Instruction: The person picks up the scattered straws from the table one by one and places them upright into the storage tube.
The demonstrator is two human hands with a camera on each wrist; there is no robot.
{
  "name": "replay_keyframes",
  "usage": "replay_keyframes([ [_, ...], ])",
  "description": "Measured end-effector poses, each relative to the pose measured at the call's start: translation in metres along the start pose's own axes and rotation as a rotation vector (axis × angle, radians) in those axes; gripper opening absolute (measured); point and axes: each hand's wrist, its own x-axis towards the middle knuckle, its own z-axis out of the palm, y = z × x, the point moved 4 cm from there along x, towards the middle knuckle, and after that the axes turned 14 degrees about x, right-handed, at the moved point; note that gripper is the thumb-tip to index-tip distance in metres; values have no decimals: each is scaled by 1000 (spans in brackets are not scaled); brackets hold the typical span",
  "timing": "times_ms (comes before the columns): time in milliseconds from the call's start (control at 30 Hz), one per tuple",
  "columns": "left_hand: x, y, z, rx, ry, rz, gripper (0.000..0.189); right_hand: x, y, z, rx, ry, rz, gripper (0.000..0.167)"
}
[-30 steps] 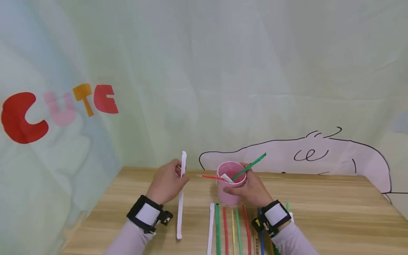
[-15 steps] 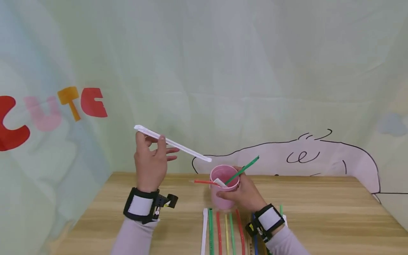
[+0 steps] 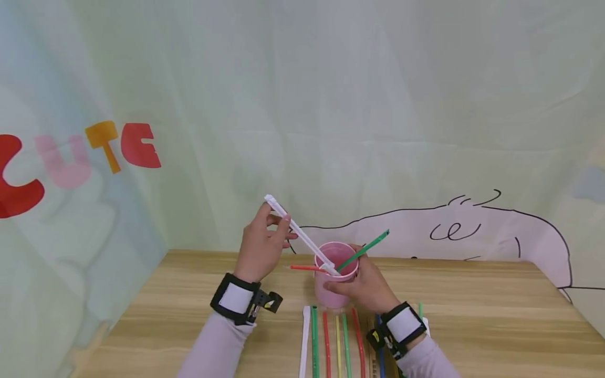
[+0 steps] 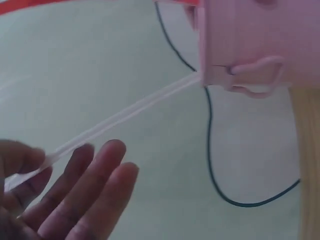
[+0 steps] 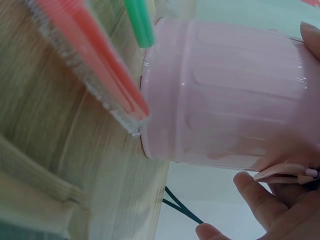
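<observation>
My left hand (image 3: 262,244) pinches a white paper-wrapped straw (image 3: 302,233) near its upper end, between thumb and forefinger. The other fingers are spread, as the left wrist view shows. That straw (image 4: 120,112) slants down to the right, its lower end inside the mouth of a small pink bucket (image 3: 332,294). My right hand (image 3: 373,283) grips the bucket's right side near the rim, thumb across the front. A green straw (image 3: 371,245) leans out to the right, and a red straw (image 3: 304,268) sticks out to the left. The right wrist view shows the bucket's base at the tabletop.
Several straws lie in a row before the bucket, among them a white wrapped one (image 3: 304,341), a green one (image 3: 315,341) and a yellow one (image 3: 338,341). My right wrist covers part of the row. A printed cloth (image 3: 302,105) hangs behind the wooden table (image 3: 472,315).
My left hand has lifted and tilted the white wrapped straw from near upright, then moved right, bringing its lower end into the bucket. The right hand keeps its grip.
</observation>
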Motion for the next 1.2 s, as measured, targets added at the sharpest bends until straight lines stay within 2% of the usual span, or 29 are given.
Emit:
replay_keyframes([
  [167,0,-7,19,114,-117,14,14,1,1,-1,-5,7,-3,86],
  [267,1,-11,26,179,-187,26,17,2,1,-2,-10,2,-11,86],
  [333,1,-15,28,224,-228,27,22,2,1,-2,-9,1,-10,85],
  [433,-1,-22,32,275,-320,11,41,2,1,-2,-6,-1,-8,85],
  [567,-5,-28,41,271,-461,18,72,2,1,-2,6,-5,-12,86],
  [767,-14,-25,57,222,-612,135,83,2,3,-1,13,-21,-14,87],
  [833,-16,-23,63,168,-642,171,89,2,3,-2,6,-30,-22,87],
  [1000,-19,-18,84,-48,-687,226,84,1,3,-4,-23,-18,-51,87],
  [1067,-19,-17,91,-68,-665,245,81,0,4,-5,-36,-12,-63,87],
  [1200,-20,-15,100,-88,-592,244,77,1,5,-6,-50,-14,-83,86],
])
